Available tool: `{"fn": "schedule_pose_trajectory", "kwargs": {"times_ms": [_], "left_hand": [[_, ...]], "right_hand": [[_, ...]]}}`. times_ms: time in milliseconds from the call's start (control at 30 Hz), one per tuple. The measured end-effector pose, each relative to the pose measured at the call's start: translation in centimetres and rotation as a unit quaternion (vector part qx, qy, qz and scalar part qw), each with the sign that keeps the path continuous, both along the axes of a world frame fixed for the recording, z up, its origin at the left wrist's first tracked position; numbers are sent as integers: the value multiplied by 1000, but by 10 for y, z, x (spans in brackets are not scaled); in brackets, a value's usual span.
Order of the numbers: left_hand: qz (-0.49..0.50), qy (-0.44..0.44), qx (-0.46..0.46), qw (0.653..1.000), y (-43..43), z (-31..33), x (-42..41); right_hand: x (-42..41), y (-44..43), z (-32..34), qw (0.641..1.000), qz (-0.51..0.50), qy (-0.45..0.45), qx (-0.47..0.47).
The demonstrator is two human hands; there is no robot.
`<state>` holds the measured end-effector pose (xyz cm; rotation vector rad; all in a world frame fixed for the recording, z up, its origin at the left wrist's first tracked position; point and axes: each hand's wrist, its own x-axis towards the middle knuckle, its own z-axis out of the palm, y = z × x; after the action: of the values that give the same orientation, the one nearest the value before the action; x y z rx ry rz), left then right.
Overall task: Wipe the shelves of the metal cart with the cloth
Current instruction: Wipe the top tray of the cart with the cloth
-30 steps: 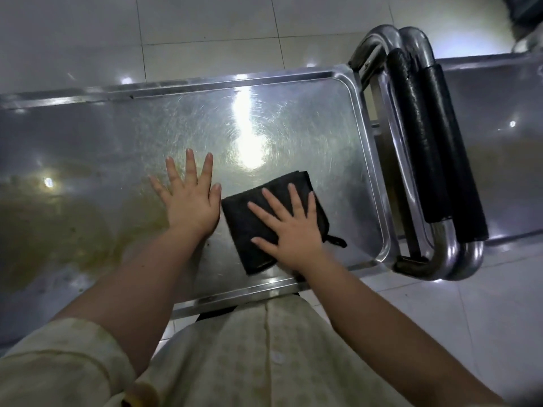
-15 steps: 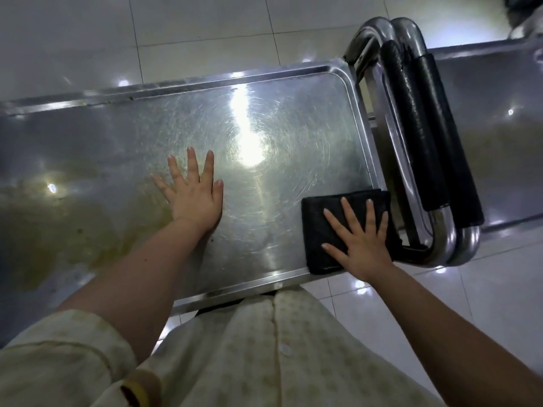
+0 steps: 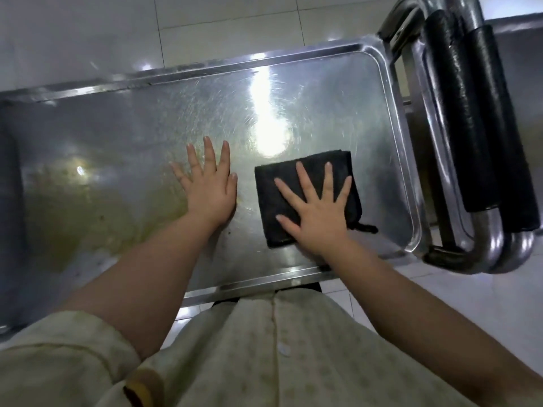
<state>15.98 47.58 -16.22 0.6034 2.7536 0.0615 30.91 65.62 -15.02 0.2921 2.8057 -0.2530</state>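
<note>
A person in a pale buttoned shirt (image 3: pixel 264 348) leans over the top shelf (image 3: pixel 132 148) of a metal cart (image 3: pixel 410 183) standing on a white tiled floor (image 3: pixel 88 39). At the left of the scratched steel surface, a yellowish-brown stain (image 3: pixel 88 212) spreads toward the near edge. Just to its right, the left hand (image 3: pixel 210 190) lies palm down on the bare metal, fingers straight and spread, holding nothing. A bright patch of reflected light (image 3: pixel 273 136) glares off the shelf beyond and between the two hands. Next comes the cloth (image 3: pixel 266 198), black and folded into a rectangle, lying flat on the right half of the shelf near the front edge. The right hand (image 3: pixel 318 218) presses down on it, palm flat, fingers straight and fanned apart rather than curled round the fabric. A small loop tag (image 3: pixel 365 228) trails from the cloth's near right corner. The cloth sits apart from the shelf's raised rim (image 3: pixel 396 136). Past that rim rise curved steel handle tubes wrapped in black foam grips (image 3: pixel 458 113), and at the far right edge shows part of another steel surface (image 3: pixel 523 48).
</note>
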Motion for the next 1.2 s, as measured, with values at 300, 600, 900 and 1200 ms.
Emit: {"fn": "schedule_pose_trajectory", "kwargs": {"times_ms": [300, 600, 900, 1200], "left_hand": [[17, 27, 14, 999, 2, -1, 2], [12, 35, -13, 999, 3, -5, 3], [21, 34, 24, 999, 2, -3, 6], [38, 32, 11, 999, 0, -3, 7]], "right_hand": [[-124, 23, -3, 998, -57, 24, 0], [-66, 7, -4, 999, 3, 36, 18], [-51, 2, -4, 999, 26, 34, 9], [-166, 37, -2, 999, -41, -2, 18]]}}
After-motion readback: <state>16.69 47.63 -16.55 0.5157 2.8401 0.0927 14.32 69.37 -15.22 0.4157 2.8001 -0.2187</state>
